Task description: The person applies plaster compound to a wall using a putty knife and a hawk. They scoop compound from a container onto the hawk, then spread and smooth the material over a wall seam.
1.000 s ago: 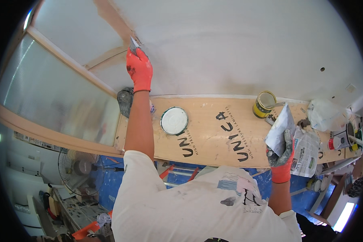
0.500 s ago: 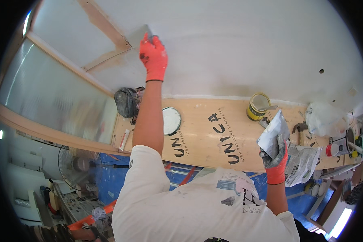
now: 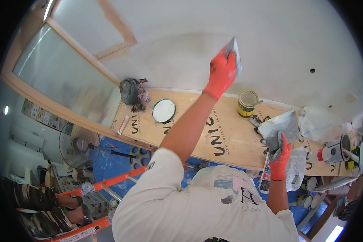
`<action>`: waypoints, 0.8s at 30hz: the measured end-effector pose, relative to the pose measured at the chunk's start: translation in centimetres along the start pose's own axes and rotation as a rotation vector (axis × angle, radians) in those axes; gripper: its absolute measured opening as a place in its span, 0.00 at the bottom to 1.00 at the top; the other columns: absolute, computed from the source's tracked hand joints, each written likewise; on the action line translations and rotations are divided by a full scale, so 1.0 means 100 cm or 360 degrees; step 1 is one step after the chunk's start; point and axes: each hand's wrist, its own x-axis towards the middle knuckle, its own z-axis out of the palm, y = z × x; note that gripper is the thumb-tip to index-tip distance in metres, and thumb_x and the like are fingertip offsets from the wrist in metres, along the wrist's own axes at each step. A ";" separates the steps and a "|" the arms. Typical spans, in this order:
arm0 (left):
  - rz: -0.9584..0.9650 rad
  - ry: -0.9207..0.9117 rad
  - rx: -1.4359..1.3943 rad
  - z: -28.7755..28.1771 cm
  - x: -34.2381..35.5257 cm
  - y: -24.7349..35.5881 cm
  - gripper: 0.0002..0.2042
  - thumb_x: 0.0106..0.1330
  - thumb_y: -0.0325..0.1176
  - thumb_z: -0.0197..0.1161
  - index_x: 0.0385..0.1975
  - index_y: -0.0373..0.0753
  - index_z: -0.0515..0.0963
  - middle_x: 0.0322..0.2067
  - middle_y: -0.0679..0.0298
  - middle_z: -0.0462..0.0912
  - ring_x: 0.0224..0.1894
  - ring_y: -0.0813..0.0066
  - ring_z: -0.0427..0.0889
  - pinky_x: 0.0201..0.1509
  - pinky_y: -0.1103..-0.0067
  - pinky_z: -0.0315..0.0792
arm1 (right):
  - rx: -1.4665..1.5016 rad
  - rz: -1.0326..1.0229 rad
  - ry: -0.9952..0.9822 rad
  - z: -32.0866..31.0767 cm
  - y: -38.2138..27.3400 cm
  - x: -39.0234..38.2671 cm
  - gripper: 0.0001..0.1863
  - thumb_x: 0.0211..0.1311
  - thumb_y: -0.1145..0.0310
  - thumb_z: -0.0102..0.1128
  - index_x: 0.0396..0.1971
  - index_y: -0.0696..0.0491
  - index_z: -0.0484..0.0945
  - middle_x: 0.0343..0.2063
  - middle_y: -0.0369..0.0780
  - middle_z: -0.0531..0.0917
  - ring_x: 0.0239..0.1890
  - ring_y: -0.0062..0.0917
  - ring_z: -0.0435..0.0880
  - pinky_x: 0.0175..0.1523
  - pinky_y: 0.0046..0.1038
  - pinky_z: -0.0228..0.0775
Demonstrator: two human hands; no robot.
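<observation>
My left hand (image 3: 222, 72), in an orange-red glove, is closed round a putty knife (image 3: 236, 54) with a wide metal blade. It is in front of the white wall (image 3: 278, 44); whether the blade touches the wall I cannot tell. My right hand (image 3: 280, 156), gloved alike with a grey-smeared palm side, grips a flat metal filling knife (image 3: 284, 124) over the right part of the covered bench. The knife's broad blade lies tilted, face up, with greyish smears. A yellow-and-black tin (image 3: 247, 105) stands between the two hands, farther back.
A round white lid (image 3: 163, 111) and a dark bag (image 3: 129, 92) lie on the bench (image 3: 193, 139). Newspaper (image 3: 296, 165), a plastic bag (image 3: 316, 123) and several tins crowd the right. At lower left are a fan (image 3: 78, 144), an orange ladder (image 3: 121, 177) and another person's legs (image 3: 40, 205).
My left hand has swung right with its putty knife, away from the bare brownish strip on the wall. The right-hand blade has turned flatter. More of the ladder and the other person's legs shows.
</observation>
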 end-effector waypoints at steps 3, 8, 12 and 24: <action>-0.0245 -0.0106 -0.1455 0.026 -0.089 -0.022 0.16 0.74 0.38 0.53 0.54 0.36 0.75 0.49 0.60 0.81 0.46 0.70 0.82 0.45 0.75 0.77 | -0.0307 -0.0368 0.0021 -0.024 0.007 0.003 0.25 0.64 0.81 0.52 0.62 0.59 0.68 0.54 0.51 0.74 0.59 0.43 0.74 0.63 0.37 0.67; -0.1140 -0.0694 -0.1816 0.054 -0.186 -0.044 0.17 0.73 0.39 0.55 0.57 0.39 0.72 0.51 0.62 0.80 0.52 0.72 0.80 0.56 0.73 0.77 | -0.0431 -0.1029 -0.0670 -0.040 -0.118 0.044 0.32 0.51 0.73 0.64 0.60 0.50 0.72 0.57 0.51 0.72 0.58 0.49 0.72 0.67 0.46 0.61; -0.0905 -0.0770 -0.1399 0.042 -0.201 -0.024 0.18 0.72 0.38 0.56 0.58 0.39 0.72 0.50 0.61 0.81 0.51 0.71 0.81 0.53 0.72 0.78 | -0.0786 -0.1106 -0.1021 -0.048 -0.129 0.048 0.36 0.46 0.65 0.70 0.61 0.35 0.72 0.55 0.48 0.72 0.54 0.44 0.74 0.62 0.44 0.65; 0.0726 -0.0317 -0.0172 0.005 -0.169 0.000 0.25 0.68 0.37 0.60 0.62 0.32 0.68 0.55 0.46 0.76 0.52 0.48 0.79 0.58 0.64 0.73 | 0.0563 0.0415 -0.0216 -0.012 -0.035 -0.038 0.22 0.66 0.68 0.56 0.60 0.52 0.70 0.48 0.47 0.78 0.50 0.40 0.79 0.53 0.39 0.75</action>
